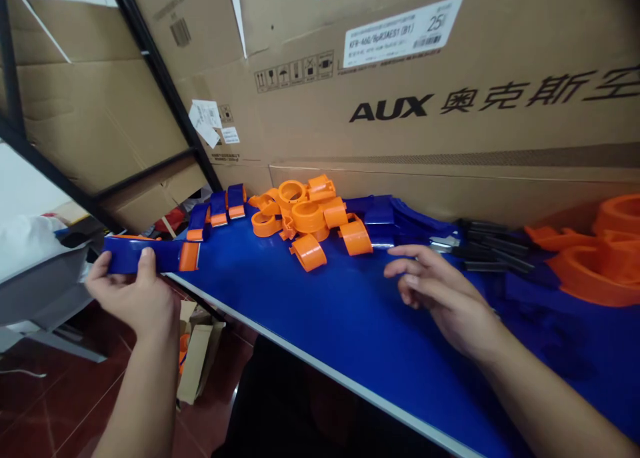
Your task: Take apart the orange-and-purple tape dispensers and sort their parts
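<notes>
My left hand grips a blue and orange plastic piece just off the table's left end, thumb on its blue face. The orange part shows at its right end. My right hand hovers above the blue table, fingers loosely apart and with nothing visible in them. Close beyond its fingertips are blue plastic pieces with shiny metal edges. Several orange ring-shaped parts lie heaped between the two hands. Similar blue and orange pieces stand in a row at the far left edge.
Black strips lie to the right, beside larger orange rings. A big cardboard box stands along the table's back. A black metal frame rises at the left. Below the table edge, an open carton sits on the floor.
</notes>
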A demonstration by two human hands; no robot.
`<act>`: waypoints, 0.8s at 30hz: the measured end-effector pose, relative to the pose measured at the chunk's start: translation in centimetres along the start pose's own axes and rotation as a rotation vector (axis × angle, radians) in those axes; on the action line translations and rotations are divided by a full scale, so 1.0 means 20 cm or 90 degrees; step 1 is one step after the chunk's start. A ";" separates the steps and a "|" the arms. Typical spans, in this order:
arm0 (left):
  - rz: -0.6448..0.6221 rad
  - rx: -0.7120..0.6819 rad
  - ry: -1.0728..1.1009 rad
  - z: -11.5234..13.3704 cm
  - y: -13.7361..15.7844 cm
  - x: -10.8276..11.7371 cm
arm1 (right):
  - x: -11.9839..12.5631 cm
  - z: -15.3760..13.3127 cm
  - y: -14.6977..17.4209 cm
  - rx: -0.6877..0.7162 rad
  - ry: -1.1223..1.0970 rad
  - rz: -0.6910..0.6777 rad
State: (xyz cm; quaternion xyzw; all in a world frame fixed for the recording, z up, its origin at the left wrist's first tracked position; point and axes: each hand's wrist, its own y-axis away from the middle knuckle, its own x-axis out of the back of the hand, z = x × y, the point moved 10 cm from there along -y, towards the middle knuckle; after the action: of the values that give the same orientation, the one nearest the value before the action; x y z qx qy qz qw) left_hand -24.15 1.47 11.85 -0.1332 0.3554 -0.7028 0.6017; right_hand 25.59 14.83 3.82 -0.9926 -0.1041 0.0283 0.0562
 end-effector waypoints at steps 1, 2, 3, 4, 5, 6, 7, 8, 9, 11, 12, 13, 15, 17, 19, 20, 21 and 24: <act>0.004 -0.021 0.057 0.11 0.06 0.00 | -0.01 -0.02 0.01 0.036 0.015 -0.010; -0.012 -0.024 0.100 0.22 0.13 -0.03 | -0.03 -0.05 0.02 0.084 0.035 -0.016; -0.035 -0.008 0.141 0.32 0.22 -0.08 | -0.05 -0.09 0.04 0.142 0.058 -0.018; -0.084 0.038 0.183 0.40 0.33 -0.15 | -0.07 -0.13 0.06 0.206 0.083 -0.016; -0.140 0.105 0.229 0.46 0.45 -0.24 | -0.09 -0.17 0.09 0.272 0.109 -0.009; -0.215 0.191 0.286 0.51 0.59 -0.35 | -0.11 -0.21 0.12 0.332 0.133 0.001; -0.293 0.285 0.346 0.56 0.74 -0.46 | -0.12 -0.25 0.15 0.385 0.150 0.012; -0.364 0.381 0.402 0.61 0.89 -0.56 | -0.12 -0.29 0.17 0.430 0.158 0.037; -0.415 0.470 0.447 0.65 1.03 -0.64 | -0.10 -0.32 0.20 0.472 0.171 0.076; -0.472 0.617 0.517 0.73 1.25 -0.75 | -0.05 -0.39 0.25 0.539 0.213 0.168; -0.484 0.672 0.540 0.76 1.33 -0.80 | -0.02 -0.41 0.27 0.562 0.234 0.210; -0.489 0.716 0.557 0.78 1.39 -0.84 | 0.01 -0.43 0.28 0.575 0.250 0.242; -0.490 0.779 0.569 0.81 1.49 -0.90 | 0.06 -0.44 0.29 0.569 0.248 0.272; -0.498 0.828 0.542 0.81 1.57 -0.90 | 0.11 -0.42 0.28 0.528 0.230 0.290; -0.555 0.874 0.471 0.81 1.65 -0.84 | 0.16 -0.41 0.28 0.480 0.236 0.330; -0.618 0.890 0.424 0.82 1.68 -0.78 | 0.19 -0.40 0.27 0.454 0.239 0.352; -0.701 0.892 0.377 0.83 1.71 -0.71 | 0.22 -0.38 0.26 0.423 0.230 0.366; -1.033 0.736 0.316 0.92 1.69 -0.57 | 0.29 -0.29 0.17 0.310 0.106 0.331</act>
State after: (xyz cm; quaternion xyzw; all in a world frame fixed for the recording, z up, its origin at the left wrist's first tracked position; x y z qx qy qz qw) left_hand 15.20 5.12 5.34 0.1260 -0.1202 -0.9694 -0.1729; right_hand 32.27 12.10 9.00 -0.9425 0.1660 -0.0153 0.2897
